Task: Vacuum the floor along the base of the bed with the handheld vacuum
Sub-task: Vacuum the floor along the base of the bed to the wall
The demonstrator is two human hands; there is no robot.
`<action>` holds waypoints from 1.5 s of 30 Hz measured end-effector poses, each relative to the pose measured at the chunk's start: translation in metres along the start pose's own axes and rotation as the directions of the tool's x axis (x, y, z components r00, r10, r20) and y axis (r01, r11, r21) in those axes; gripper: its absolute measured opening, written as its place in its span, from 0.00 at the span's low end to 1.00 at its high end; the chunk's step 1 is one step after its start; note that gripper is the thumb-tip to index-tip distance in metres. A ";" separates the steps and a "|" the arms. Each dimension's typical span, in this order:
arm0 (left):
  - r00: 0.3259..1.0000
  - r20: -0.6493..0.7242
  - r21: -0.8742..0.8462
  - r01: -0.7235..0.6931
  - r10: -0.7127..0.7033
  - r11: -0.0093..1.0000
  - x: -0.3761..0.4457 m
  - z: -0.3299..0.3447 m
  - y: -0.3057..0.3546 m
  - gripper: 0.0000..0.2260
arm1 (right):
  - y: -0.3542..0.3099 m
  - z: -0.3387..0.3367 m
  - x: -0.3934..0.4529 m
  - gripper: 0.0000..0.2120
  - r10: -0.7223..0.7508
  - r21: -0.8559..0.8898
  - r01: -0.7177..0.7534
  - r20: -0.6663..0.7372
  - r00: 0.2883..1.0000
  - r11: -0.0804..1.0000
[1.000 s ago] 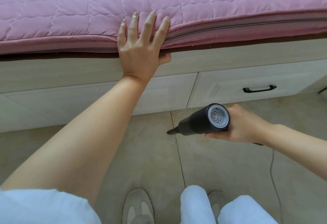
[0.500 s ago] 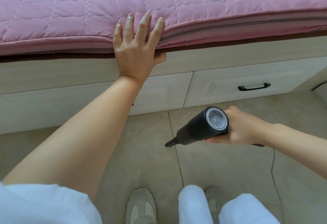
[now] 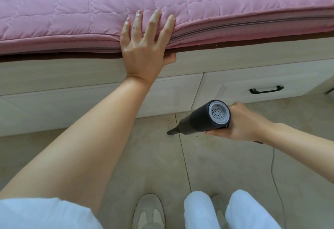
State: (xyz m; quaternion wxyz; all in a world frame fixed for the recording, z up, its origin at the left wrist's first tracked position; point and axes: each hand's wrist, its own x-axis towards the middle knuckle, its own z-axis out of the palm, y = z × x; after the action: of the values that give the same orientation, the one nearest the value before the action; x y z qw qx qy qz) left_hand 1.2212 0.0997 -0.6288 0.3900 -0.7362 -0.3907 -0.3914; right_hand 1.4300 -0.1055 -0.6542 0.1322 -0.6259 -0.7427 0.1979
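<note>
Head view: the left hand (image 3: 144,47) is laid flat on the edge of the pink mattress (image 3: 72,11), fingers straight and spread over the quilted top, thumb tucked under the edge. Below that hand, pale drawer fronts (image 3: 235,84) of the bed base are seen, one with a black handle (image 3: 266,89). The handheld vacuum (image 3: 200,120) is gripped by the right hand (image 3: 247,123), fingers curled round its rear. From that hand the dark body is angled down and leftward, its narrow nozzle (image 3: 171,132) set at the tiled floor (image 3: 144,156) beside a grout line, near the bed base. A thin cord (image 3: 273,174) trails behind the right wrist.
</note>
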 end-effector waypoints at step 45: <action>0.983 0.156 0.019 0.094 -0.096 0.995 0.025 -0.011 0.043 0.44 | 0.022 -0.040 0.000 0.12 -0.180 0.044 0.174 0.203 0.963 0.984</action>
State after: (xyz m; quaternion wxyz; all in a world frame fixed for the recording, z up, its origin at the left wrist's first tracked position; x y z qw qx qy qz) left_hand 1.2653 0.0796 -0.6140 0.3432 -0.7430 -0.4571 -0.3483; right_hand 1.4675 -0.0972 -0.6289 0.0799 -0.5314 -0.8027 0.2586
